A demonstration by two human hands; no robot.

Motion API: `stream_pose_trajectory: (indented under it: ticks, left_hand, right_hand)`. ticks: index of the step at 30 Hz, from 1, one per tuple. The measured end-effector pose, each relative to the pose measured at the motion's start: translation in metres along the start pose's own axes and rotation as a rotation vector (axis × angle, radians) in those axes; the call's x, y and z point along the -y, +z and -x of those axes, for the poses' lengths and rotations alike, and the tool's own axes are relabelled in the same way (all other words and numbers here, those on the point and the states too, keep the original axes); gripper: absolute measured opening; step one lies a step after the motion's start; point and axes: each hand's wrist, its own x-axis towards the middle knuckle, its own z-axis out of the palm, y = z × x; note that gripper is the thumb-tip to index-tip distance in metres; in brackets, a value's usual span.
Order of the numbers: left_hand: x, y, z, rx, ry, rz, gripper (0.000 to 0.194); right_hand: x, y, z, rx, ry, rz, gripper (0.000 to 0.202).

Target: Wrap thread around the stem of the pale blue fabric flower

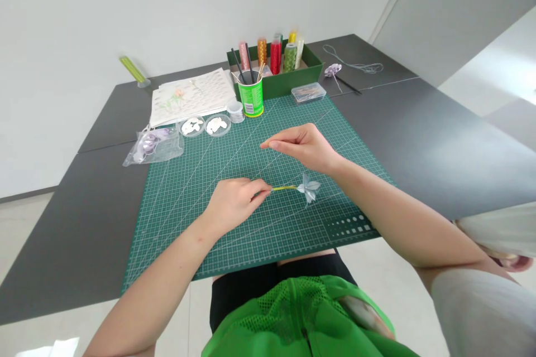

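Observation:
My left hand (239,199) pinches the end of a thin yellow-green stem (285,187) above the green cutting mat (180,240). At the stem's right end is a pale blue flower (309,188) with pointed petals, facing right. My right hand (305,146) hovers above and behind the stem, apart from the flower. Its thumb and fingertips are pressed together, and whatever may be between them is too small to make out.
Behind the hands stand a green can (251,97) with sticks, a thread-spool box (307,73), a clear case (309,92), two dishes of white pieces (218,125), a plastic bag (153,145) and white sheets (192,95). A purple flower (333,70) lies back right.

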Motion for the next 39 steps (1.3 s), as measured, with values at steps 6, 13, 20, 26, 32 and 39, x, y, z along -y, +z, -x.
stream_pose_trajectory:
  ticks: [6,13,20,26,32,39]
  left_hand:
    - [-0.004,-0.001,0.002,-0.051,0.031,0.098,0.013]
    - [-0.005,-0.006,0.001,-0.196,0.018,0.165,0.017]
    - [-0.004,-0.012,0.000,-0.399,-0.189,0.303,0.008]
    - [0.008,-0.015,-0.006,-0.515,-0.452,0.445,0.008]
    - [0.022,-0.017,-0.007,-0.631,-0.522,0.372,0.011]
    - [0.028,-0.017,-0.007,-0.615,-0.550,0.283,0.012]
  right_hand:
    - [-0.027,-0.003,-0.007,0.074,0.056,0.042,0.032]
    - [-0.039,0.000,-0.009,0.142,0.107,0.034,0.030]
    - [-0.053,0.005,-0.007,0.323,0.152,0.154,0.028]
    - [-0.048,0.011,-0.003,0.446,0.179,0.142,0.029]
    - [-0.043,0.009,-0.004,0.500,0.197,0.174,0.025]
    - [-0.034,0.010,-0.001,0.626,0.168,0.073,0.026]
